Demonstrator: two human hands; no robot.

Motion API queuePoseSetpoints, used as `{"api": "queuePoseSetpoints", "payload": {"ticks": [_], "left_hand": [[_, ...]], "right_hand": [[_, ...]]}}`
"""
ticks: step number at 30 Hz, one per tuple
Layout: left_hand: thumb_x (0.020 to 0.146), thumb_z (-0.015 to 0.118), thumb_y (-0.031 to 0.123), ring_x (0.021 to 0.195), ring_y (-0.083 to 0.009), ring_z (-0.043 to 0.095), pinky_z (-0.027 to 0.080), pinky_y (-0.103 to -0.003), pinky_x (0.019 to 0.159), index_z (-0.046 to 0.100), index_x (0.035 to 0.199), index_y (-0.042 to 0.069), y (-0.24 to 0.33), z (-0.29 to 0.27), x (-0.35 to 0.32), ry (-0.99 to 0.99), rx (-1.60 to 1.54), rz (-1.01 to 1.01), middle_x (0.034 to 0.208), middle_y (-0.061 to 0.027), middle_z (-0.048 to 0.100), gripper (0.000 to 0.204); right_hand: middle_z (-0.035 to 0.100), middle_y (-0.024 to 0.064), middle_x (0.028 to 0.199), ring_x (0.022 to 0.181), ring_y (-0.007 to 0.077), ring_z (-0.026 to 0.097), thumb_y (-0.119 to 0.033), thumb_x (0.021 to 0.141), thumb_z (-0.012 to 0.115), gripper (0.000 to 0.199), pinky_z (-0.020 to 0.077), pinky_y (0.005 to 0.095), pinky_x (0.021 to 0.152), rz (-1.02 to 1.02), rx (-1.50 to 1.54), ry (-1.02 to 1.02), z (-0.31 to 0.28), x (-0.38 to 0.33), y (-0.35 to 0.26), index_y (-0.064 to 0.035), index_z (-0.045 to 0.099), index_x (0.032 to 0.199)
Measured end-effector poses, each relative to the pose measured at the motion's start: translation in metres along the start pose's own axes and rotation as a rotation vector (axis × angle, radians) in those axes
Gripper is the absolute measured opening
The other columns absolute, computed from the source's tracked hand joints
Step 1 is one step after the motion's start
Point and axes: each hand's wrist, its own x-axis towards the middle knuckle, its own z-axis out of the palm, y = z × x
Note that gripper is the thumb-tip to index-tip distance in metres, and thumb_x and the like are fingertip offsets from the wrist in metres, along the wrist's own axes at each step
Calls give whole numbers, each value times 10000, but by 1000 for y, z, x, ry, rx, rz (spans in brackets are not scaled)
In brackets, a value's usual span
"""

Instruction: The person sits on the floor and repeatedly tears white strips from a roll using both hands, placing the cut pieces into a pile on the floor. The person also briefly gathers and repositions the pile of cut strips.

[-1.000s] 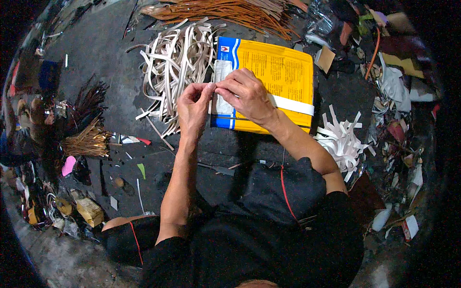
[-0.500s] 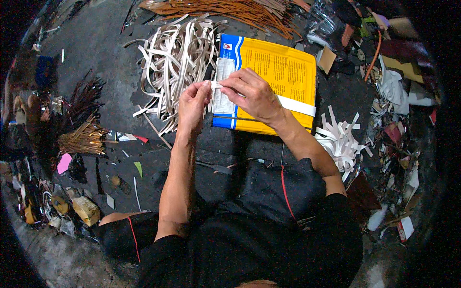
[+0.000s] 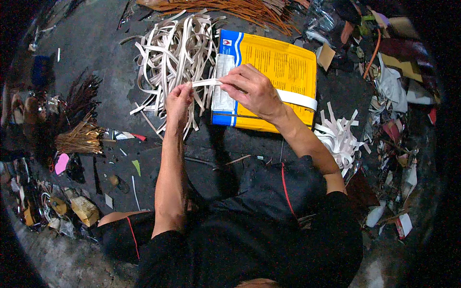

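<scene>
A white flat strip (image 3: 206, 83) is stretched between my two hands. My left hand (image 3: 178, 105) pinches one end at the near edge of a tangled heap of pale strips (image 3: 175, 53). My right hand (image 3: 253, 92) pinches the strip further right, over a yellow and blue container (image 3: 278, 60) lying flat. From behind my right hand a wider white band (image 3: 298, 99) runs across the container to its right edge. Whether band and strip are one piece is hidden by the hand. A pale rectangular patch (image 3: 223, 98) covers part of the container's blue end.
A pile of short white strips (image 3: 338, 139) lies right of the container. Brown strips (image 3: 230, 12) lie at the far edge. At left is a brown bristly bundle (image 3: 79, 137). Mixed scraps (image 3: 391, 86) line the right side, and a yellowish block (image 3: 85, 210) sits at lower left.
My left hand has moved left, away from my right hand, and a longer length of white strip now shows between them. The right hand stays nearly in place.
</scene>
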Motion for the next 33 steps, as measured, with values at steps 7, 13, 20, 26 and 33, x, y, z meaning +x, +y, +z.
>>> {"api": "queuePoseSetpoints", "payload": {"ticks": [7,13,20,26,33], "left_hand": [[875,543,196,815,-155,567,478,-251,756,570,1072,-4,11,24,-35,-205,-873,-202,921,-70,599,282],[911,623,190,649,-35,465,366,-184,572,586,926,45,41,66,-54,-67,-180,-29,787,21,572,150],[887,653,165,657,-39,476,369,-172,560,586,918,47,27,34,-32,-20,-254,-117,787,13,571,139],[930,557,292,714,-137,555,447,-264,644,584,940,89,7,0,-10,45,-260,-172,835,-43,616,205],[942,528,240,789,-160,605,484,-263,739,605,987,26,46,-25,7,-236,-376,-19,874,-70,654,232]], "right_hand": [[612,80,833,778,236,598,-67,770,720,155,501,336,677,16,35,20,0,3,-3,-31,677,914],[612,86,837,781,250,596,-62,771,716,156,498,342,691,-4,29,3,-1,2,-2,-28,670,916],[616,92,849,805,256,602,-67,765,716,144,500,346,706,11,48,0,0,2,-3,-23,666,893],[615,103,860,838,268,594,-150,828,668,133,485,359,760,-9,30,-5,-1,-9,10,-25,659,874],[642,108,909,893,270,631,-268,812,721,275,499,338,817,303,-86,496,-118,-71,35,-44,680,965]]}}
